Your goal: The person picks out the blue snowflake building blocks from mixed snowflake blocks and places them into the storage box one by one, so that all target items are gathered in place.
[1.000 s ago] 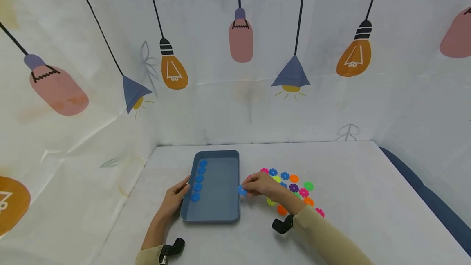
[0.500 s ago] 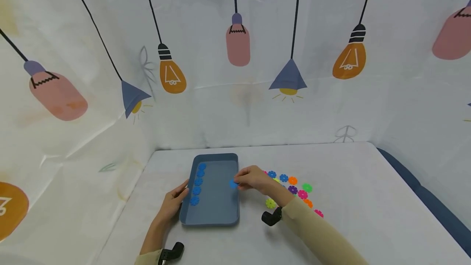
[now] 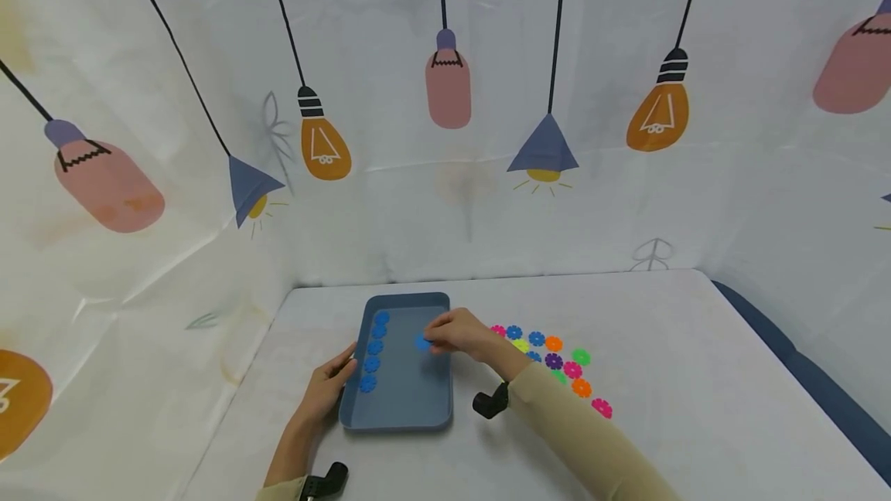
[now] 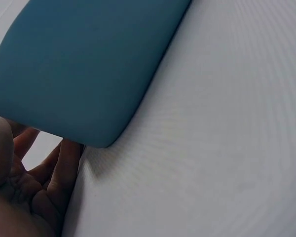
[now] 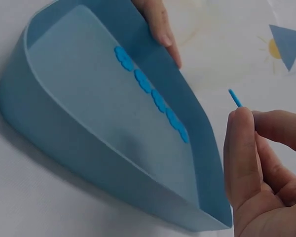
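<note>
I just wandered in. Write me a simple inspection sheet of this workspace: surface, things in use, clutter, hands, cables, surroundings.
Surface: white table.
Job's things: blue-grey tray with five blue flower-shaped pieces lined up near its left side; loose multicoloured pieces lie right of it, some hidden by the right arm.
Clutter: nothing seen besides those pieces.
Hands: left hand holds the tray's left side; right hand pinches one blue piece above the tray.
Cables: nothing seen; the lamp cords are printed.
Surroundings: white wall covering with printed lamps.
</note>
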`<state>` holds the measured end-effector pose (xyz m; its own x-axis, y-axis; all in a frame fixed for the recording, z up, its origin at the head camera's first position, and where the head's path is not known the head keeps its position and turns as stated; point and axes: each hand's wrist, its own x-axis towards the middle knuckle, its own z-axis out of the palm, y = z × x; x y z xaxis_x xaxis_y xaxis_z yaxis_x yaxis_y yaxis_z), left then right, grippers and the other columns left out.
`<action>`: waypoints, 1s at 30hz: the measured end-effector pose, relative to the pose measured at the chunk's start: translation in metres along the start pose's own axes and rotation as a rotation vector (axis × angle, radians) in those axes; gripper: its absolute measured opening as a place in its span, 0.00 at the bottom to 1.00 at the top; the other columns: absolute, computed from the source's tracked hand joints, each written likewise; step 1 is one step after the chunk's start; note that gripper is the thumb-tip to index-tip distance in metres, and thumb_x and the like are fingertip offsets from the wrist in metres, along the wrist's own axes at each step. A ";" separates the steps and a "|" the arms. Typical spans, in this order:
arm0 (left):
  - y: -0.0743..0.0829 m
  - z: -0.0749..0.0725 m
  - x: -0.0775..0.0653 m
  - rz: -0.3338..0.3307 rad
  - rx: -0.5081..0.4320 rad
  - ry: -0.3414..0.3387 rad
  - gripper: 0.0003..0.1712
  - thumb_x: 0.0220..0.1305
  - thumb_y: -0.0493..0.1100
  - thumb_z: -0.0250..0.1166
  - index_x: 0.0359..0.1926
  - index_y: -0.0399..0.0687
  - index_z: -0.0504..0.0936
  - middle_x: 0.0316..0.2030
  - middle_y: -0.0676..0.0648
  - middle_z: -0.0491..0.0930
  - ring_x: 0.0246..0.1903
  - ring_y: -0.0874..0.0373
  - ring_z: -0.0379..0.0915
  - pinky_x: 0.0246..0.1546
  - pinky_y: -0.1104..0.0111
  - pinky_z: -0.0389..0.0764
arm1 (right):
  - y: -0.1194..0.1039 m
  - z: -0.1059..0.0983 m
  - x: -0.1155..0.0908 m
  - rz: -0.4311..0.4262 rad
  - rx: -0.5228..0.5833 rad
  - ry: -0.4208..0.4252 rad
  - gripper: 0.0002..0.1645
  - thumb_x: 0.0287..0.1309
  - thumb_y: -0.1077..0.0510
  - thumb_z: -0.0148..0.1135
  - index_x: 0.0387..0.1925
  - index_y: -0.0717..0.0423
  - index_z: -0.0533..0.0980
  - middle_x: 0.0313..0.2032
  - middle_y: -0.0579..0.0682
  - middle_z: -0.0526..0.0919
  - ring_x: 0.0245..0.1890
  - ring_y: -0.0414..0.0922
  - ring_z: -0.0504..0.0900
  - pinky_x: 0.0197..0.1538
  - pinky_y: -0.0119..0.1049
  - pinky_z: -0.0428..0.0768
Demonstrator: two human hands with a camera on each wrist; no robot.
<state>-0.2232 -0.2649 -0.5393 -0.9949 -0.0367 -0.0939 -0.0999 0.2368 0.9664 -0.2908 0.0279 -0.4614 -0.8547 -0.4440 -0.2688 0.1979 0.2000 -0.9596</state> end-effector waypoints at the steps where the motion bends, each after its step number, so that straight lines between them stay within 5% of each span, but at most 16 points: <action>1: 0.000 0.000 0.000 0.003 0.004 0.004 0.31 0.71 0.49 0.59 0.71 0.47 0.66 0.68 0.39 0.63 0.68 0.43 0.56 0.62 0.48 0.64 | -0.001 0.001 0.001 0.001 -0.003 0.005 0.13 0.59 0.60 0.68 0.43 0.65 0.82 0.34 0.55 0.84 0.26 0.41 0.83 0.37 0.36 0.83; 9: -0.004 0.000 0.001 0.010 0.002 0.022 0.30 0.70 0.49 0.60 0.70 0.48 0.68 0.67 0.39 0.65 0.67 0.43 0.57 0.62 0.47 0.63 | -0.007 0.009 0.015 0.018 0.009 0.013 0.12 0.59 0.60 0.68 0.43 0.64 0.83 0.40 0.61 0.84 0.26 0.41 0.83 0.46 0.45 0.81; 15: -0.002 -0.001 0.001 0.000 -0.021 0.012 0.30 0.70 0.49 0.60 0.70 0.49 0.68 0.68 0.40 0.64 0.68 0.44 0.56 0.62 0.47 0.63 | -0.011 0.014 0.019 0.031 0.037 0.009 0.11 0.60 0.62 0.67 0.42 0.64 0.83 0.35 0.56 0.85 0.26 0.40 0.83 0.49 0.47 0.80; 30: -0.004 0.001 0.003 -0.004 -0.020 0.027 0.30 0.70 0.49 0.60 0.69 0.49 0.69 0.67 0.38 0.66 0.67 0.43 0.58 0.61 0.46 0.64 | -0.014 0.022 0.035 0.018 0.062 0.042 0.12 0.60 0.64 0.65 0.43 0.68 0.82 0.37 0.60 0.84 0.27 0.42 0.83 0.40 0.38 0.83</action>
<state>-0.2256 -0.2646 -0.5433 -0.9937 -0.0640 -0.0915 -0.1034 0.2174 0.9706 -0.3129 -0.0093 -0.4594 -0.8701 -0.4033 -0.2833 0.2414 0.1524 -0.9584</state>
